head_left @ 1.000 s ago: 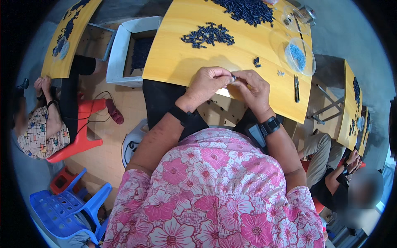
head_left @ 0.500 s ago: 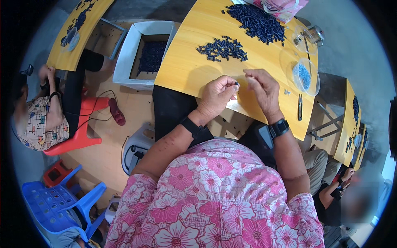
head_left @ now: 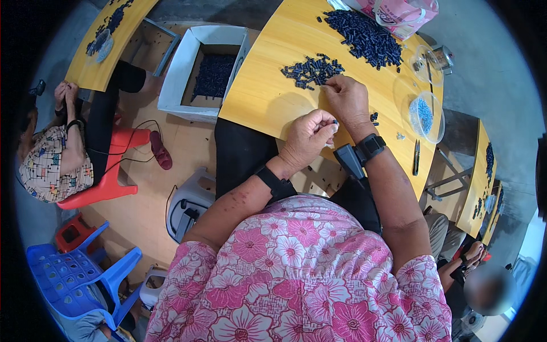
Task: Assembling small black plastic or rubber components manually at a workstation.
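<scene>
My left hand (head_left: 309, 135) is closed in a pinch near the table's front edge. Between its thumb and fingers sits a small dark tube-like piece (head_left: 335, 122) with a bluish end, mostly covered. My right hand (head_left: 350, 101) reaches over the yellow table (head_left: 256, 94), its fingertips pressed together at the near edge of a small pile of dark cylindrical pieces (head_left: 309, 71); what they grip, if anything, is hidden. Behind lies a larger heap of such pieces (head_left: 367, 39). A few dark pieces (head_left: 374, 118) rest just right of my right wrist.
Right of my hands are a clear bowl (head_left: 439, 130) with light blue bits, another clear container (head_left: 420, 61) and slim dark snips (head_left: 416, 158). A pink bag (head_left: 405, 16) stands at the back. Left of the table, a white box (head_left: 175, 85) holds dark pieces. Other people sit at side tables.
My right hand has moved away from beside my left hand, up and leftward to the small pile, its fingers now pinched. My left hand keeps its piece, slightly lower and further right.
</scene>
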Demonstrator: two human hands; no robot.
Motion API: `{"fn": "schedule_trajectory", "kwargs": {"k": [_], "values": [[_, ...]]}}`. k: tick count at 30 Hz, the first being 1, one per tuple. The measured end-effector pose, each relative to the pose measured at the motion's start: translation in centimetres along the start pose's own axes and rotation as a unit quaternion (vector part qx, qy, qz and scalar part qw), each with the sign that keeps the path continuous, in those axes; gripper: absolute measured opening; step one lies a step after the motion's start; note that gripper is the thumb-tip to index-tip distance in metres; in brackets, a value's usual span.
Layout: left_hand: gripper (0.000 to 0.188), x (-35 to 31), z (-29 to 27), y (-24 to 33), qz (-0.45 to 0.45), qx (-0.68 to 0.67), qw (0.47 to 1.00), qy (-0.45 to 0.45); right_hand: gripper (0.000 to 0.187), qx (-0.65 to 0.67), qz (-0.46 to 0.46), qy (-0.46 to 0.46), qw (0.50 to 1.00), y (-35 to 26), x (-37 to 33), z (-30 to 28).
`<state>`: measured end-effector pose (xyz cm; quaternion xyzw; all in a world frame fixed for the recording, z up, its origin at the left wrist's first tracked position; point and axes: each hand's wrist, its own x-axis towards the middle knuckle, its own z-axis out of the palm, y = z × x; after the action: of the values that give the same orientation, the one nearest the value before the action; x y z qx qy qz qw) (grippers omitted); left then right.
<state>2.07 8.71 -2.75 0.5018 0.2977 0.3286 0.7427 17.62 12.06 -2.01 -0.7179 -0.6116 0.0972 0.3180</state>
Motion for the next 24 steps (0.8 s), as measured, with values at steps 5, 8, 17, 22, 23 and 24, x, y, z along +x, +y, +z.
{"fn": "schedule_trajectory", "kwargs": {"k": [5,8,17,22,23,24], "values": [[0.01,0.0,-0.1,-0.1,-0.005,-0.002,1.0,-0.004,0.016,-0.02,0.04,-0.029,0.999,-0.2,0.0,-0.2],[0.011,0.2,0.0,-0.1,-0.005,-0.008,1.0,-0.011,0.011,-0.024,0.012,-0.015,1.0,0.4,-0.6,-0.5],[0.012,0.2,-0.2,0.1,0.007,-0.002,1.0,-0.013,0.013,-0.035,0.014,-0.028,0.999,0.3,-2.3,-1.9],[0.011,0.1,-0.2,0.0,0.011,-0.012,1.0,-0.012,0.013,-0.037,-0.063,-0.041,0.997,-0.3,-2.3,-2.3],[0.011,0.1,-0.1,0.0,0.011,-0.011,1.0,-0.014,0.013,-0.049,-0.076,-0.055,0.994,-0.2,-2.3,-2.3],[0.011,0.1,-0.1,-0.1,0.011,-0.012,1.0,-0.015,0.013,-0.048,-0.075,-0.056,0.994,-0.1,-2.4,-2.2]]}}
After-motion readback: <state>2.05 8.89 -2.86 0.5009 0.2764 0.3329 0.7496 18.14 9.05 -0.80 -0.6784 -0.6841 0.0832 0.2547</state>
